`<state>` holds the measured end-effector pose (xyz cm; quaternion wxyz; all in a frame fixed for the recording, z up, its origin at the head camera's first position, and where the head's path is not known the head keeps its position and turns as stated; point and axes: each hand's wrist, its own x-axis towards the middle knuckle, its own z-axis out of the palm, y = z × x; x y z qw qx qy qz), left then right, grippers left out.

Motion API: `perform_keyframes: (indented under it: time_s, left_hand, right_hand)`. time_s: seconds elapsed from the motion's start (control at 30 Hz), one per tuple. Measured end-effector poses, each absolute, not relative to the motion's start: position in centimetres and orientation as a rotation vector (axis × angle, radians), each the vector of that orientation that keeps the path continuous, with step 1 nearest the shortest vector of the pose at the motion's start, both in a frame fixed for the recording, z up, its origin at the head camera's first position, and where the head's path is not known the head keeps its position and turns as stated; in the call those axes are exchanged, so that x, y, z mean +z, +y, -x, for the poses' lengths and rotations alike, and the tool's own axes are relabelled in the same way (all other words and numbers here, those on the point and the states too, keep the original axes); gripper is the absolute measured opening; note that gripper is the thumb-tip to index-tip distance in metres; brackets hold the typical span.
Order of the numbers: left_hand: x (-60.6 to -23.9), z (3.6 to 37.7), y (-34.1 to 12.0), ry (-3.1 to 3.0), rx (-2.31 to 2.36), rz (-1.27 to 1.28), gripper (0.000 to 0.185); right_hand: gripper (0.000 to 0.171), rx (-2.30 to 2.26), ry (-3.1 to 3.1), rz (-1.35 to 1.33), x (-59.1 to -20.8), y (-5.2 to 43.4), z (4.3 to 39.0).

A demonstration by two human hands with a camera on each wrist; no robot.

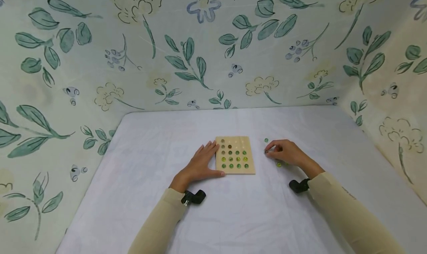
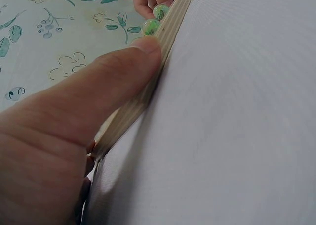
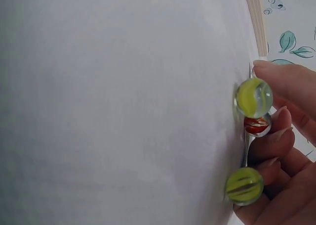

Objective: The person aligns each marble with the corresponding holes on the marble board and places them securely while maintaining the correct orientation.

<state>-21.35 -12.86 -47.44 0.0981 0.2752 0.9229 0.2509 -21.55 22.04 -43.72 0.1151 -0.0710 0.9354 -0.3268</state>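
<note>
Fingers of left hand (image 1: 200, 164) straight, flat against board (image 1: 235, 155) at centre; right hand (image 1: 286, 152) fingers curled, pinching a marble (image 3: 257, 125).

Head view: marbles on the wooden board (image 1: 235, 155) too small to tell colours apart with certainty. Whatever the right hand (image 1: 284, 152) pinches is covered by its fingertips. Left wrist view: left hand (image 2: 59, 136) cut off by left and lower edges; board seen edge-on only, its top face hidden. Right wrist view: right hand cut off at right edge; red marble (image 3: 257, 125) partly behind fingers
</note>
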Motion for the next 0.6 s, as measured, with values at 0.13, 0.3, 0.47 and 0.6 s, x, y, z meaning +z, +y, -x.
perform_keyframes:
  time_s: [0.13, 0.3, 0.47, 0.6]
  left_hand:
    - [-47.41, 21.40, -12.94, 2.732, 0.740, -0.814, 0.112]
    - [-47.57, 21.29, -13.01, 2.734, 0.743, -0.821, 0.112]
    - [-47.70, 21.19, -13.10, 2.737, 0.746, -0.834, 0.112]
    - [-47.85, 21.13, -13.18, 2.739, 0.737, -0.834, 0.112]
  right_hand:
    - [0.017, -0.952, 2.749, 0.202, -43.86, 22.02, 21.66]
    - [0.017, -0.941, 2.750, 0.199, -44.05, 22.02, 21.55]
    - [0.017, -0.943, 2.757, 0.200, -44.20, 21.92, 21.38]
    - [0.017, -0.941, 2.762, 0.194, -44.25, 21.73, 21.27]
